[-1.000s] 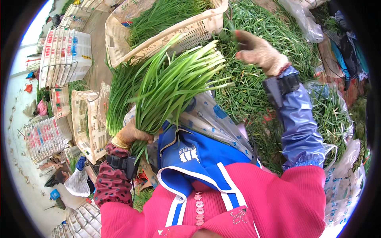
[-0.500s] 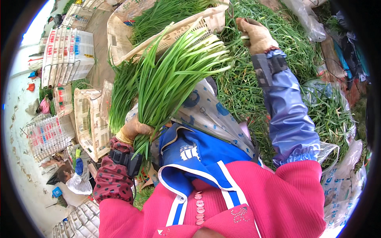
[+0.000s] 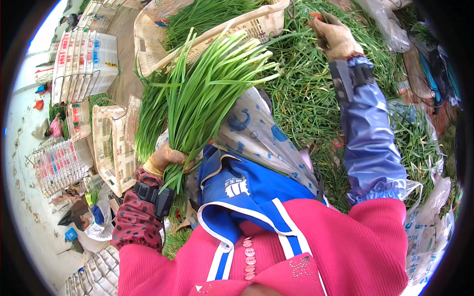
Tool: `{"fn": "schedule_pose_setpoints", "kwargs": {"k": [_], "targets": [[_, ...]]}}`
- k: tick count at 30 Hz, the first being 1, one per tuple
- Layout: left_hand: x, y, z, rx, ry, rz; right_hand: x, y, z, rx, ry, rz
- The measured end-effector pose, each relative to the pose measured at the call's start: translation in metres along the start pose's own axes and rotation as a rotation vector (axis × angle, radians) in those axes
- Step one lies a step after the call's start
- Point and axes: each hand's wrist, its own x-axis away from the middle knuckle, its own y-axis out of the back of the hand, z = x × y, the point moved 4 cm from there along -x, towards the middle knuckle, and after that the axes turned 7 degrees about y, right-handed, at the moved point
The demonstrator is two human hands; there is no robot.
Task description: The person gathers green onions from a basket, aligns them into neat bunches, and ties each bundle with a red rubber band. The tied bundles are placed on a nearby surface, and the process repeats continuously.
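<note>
My left hand [image 3: 167, 159], in a tan glove, is closed around the lower part of a thick bunch of garlic chives [image 3: 197, 103]. Its green leaves hang past my wrist, while the pale stem ends fan out up and to the right. Over the pile of loose chives [image 3: 301, 84], my gloved right hand [image 3: 336, 38] is raised with curled fingers. A small orange-red bit [image 3: 316, 16] shows at its fingertips; whether it is held is unclear. More chives [image 3: 150, 123] lie beneath the held bunch, on the left.
A cream plastic crate [image 3: 212, 40] containing chives stands ahead. Another crate [image 3: 106, 143] is at left, near stacked white crates [image 3: 86, 64]. A co-worker [image 3: 98, 222] sits at lower left with greens in hand. Clear plastic bags [image 3: 429, 232] lie at right.
My right hand has moved right and slightly up, and the orange-red bit now shows at its fingertips. The chive bunch has shifted slightly left, still in my left hand.
</note>
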Motion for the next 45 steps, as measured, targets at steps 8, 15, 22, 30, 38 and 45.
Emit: {"fn": "schedule_pose_setpoints", "kwargs": {"k": [8, 15, 22, 30, 38, 45], "targets": [[-0.006, 0.008, 0.005, 0.072, -0.011, 0.143, 0.068, -0.043, -0.022, 0.148, -0.286, 0.538], [-0.001, 0.006, 0.002, 0.114, -0.054, 0.090, 0.022, -0.002, -0.024, -0.207, -0.157, -0.230], [0.003, 0.006, -0.039, 0.038, -0.069, 0.033, 0.056, 0.003, -0.029, 1.624, -0.117, 0.514], [0.018, -0.004, -0.114, 0.029, -0.225, 0.133, 0.106, -0.101, -0.002, 0.583, -0.366, 0.866], [0.027, 0.007, -0.152, -0.137, -0.248, 0.260, 0.119, -0.100, 0.033, 0.766, 0.025, 0.817], [0.023, -0.007, -0.156, -0.136, -0.278, 0.239, 0.098, -0.132, 0.048, -0.719, -0.441, 0.479]]}}
